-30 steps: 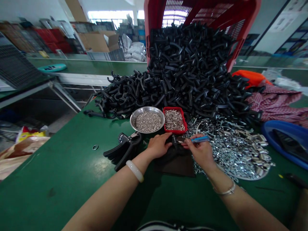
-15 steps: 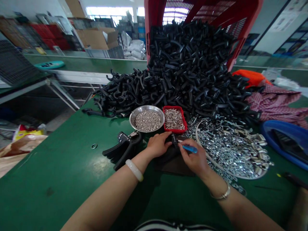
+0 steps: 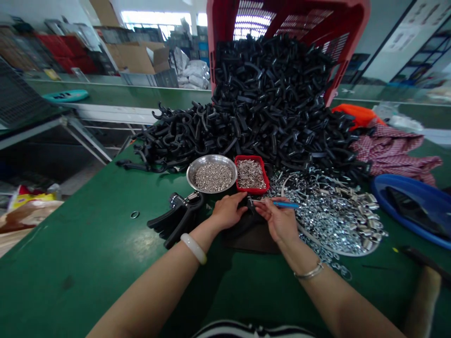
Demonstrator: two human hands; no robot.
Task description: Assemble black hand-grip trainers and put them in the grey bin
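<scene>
My left hand [image 3: 227, 212] presses a black plastic handle [image 3: 241, 228] down against a dark pad [image 3: 252, 243], thumb and forefinger reaching to its far end. Between the fingers of my right hand [image 3: 281, 224] is a thin screwdriver [image 3: 287, 204] with a blue grip. Its shaft points left, and the tip is at the small metal part on the handle's end; whether it touches is too small to tell. Left of my left hand, several black handles with a coil spring [image 3: 193, 195] lie together on the table.
Behind my hands stand a steel bowl [image 3: 190, 180] and a red tray [image 3: 251, 191] of small metal parts. A heap of black handles [image 3: 278, 117] spills from a red crate [image 3: 352, 51]. Metal pieces [image 3: 327, 220] cover the right; a hammer [image 3: 426, 286] and blue tray [image 3: 426, 230] lie beyond. A ring [image 3: 134, 214] is left.
My right hand has turned the screwdriver, so its shaft now lies nearly level, pointing left at the handle's end. My left hand stays on the handle. The whole view has shifted slightly.
</scene>
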